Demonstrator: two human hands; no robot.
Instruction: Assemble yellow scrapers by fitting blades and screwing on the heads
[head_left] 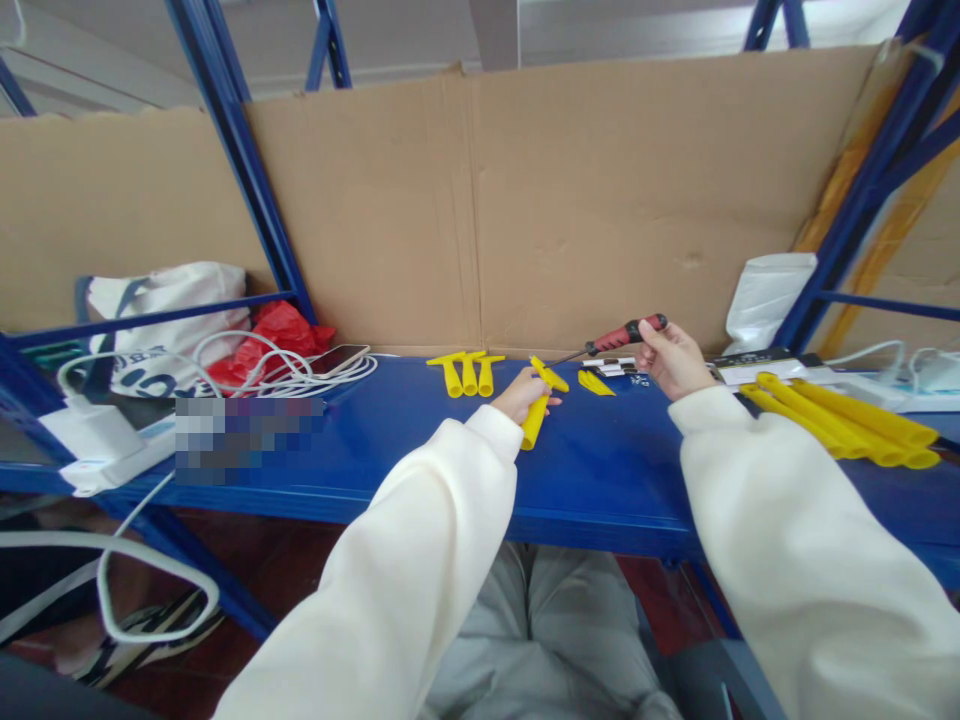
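Landmark: held T point(534, 428), yellow tube w/ crosspiece at its far end, tilted, above blue bench point(427, 450).
L hand: L hand point(514, 398) closed round held T, fingers wrapped abt tube just below crosspiece.
R hand: R hand point(672, 360) gripping screwdriver point(616, 337) by its red-and-black handle, nr the butt end; hand is to R of held T.
Screwdriver shaft: points L, twd crosspiece of held T; tip contact can't be confirmed, too small to tell.
T-pcs: three yellow T-pcs point(469, 377) in a row, side by side, L of held T, tube ends twd person.
Loose pcs: flat yellow pcs point(597, 383) bunched just R of held T.
Tubes: long yellow tubes point(855, 425) in a pile, well R of held T, past R hand.
Rear: cardboard point(600, 200) upright behind held T; white pouch point(769, 300) leans up, far R of held T.
Far L of held T: red bag point(289, 335), coiled white cable point(341, 375), tote point(176, 285), white charger point(94, 432); patch adj. to charger pixelated, contents unreadable.
Person: cream sleeves point(420, 520), grey trousers point(555, 620), nearer than held T.
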